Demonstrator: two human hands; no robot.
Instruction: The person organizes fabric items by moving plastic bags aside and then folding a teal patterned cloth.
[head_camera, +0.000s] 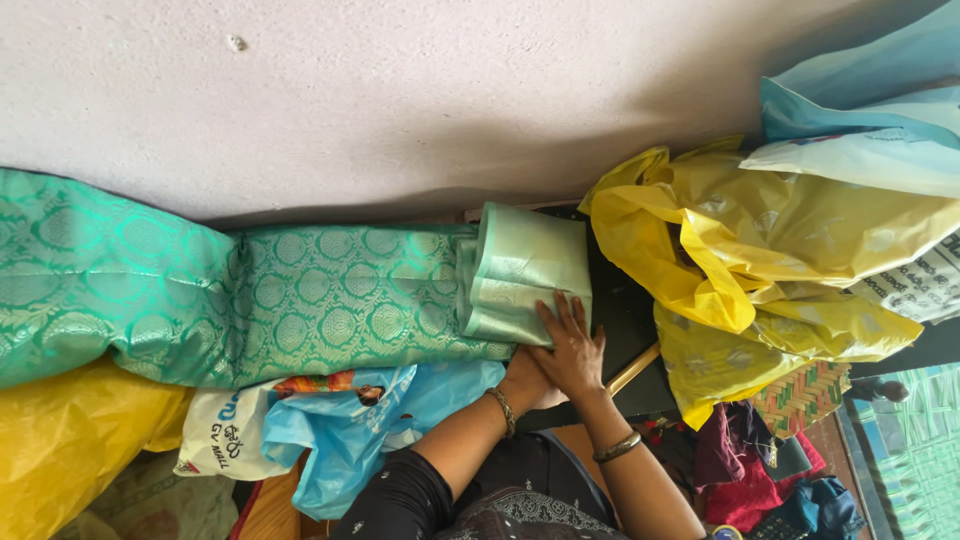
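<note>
A: How to press that fold well, you think?

B: Imo keep the right hand (572, 345) flat, fingers spread, like now, on the near corner of the folded cloth (522, 272). Press even, so the layers do not slide.

A: And the left hand (528, 382)?

B: It is tucked under the right one, mostly hidden. I cannot tell if it grips sth or only rests there, maybe at the edge.

A: Where is the cloth lying exactly?

B: On the end of the green patterned fabric (330, 310), close to the wall (400, 90), just beside the yellow bags (760, 240). Pale mint colour, shiny, w/ soft rounded folds, several layers stacked, a bit loose at the left side.
</note>
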